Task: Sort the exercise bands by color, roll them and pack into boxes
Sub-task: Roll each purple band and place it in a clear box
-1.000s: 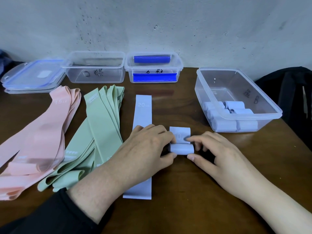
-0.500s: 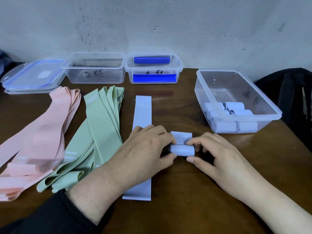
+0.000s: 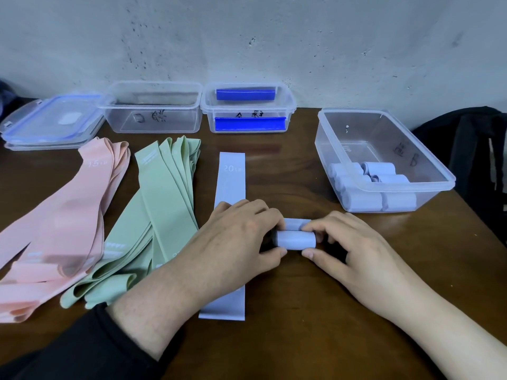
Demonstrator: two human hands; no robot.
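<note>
Lavender band roll held at desk centre.
Left hand (image 3: 241, 237) and right hand (image 3: 354, 250) each pinch one end of the rolled lavender band (image 3: 296, 238), low over the desk (image 3: 301, 338), a short tail unrolled behind; a flat lavender band (image 3: 230, 185) lies beneath the left hand.

1 head-worn wide-angle view looks forward and down, close over the brown table (image 3: 301, 338), facing the wall (image 3: 247, 37) behind it.

Pink bands (image 3: 55, 229) run off the left edge.
</note>
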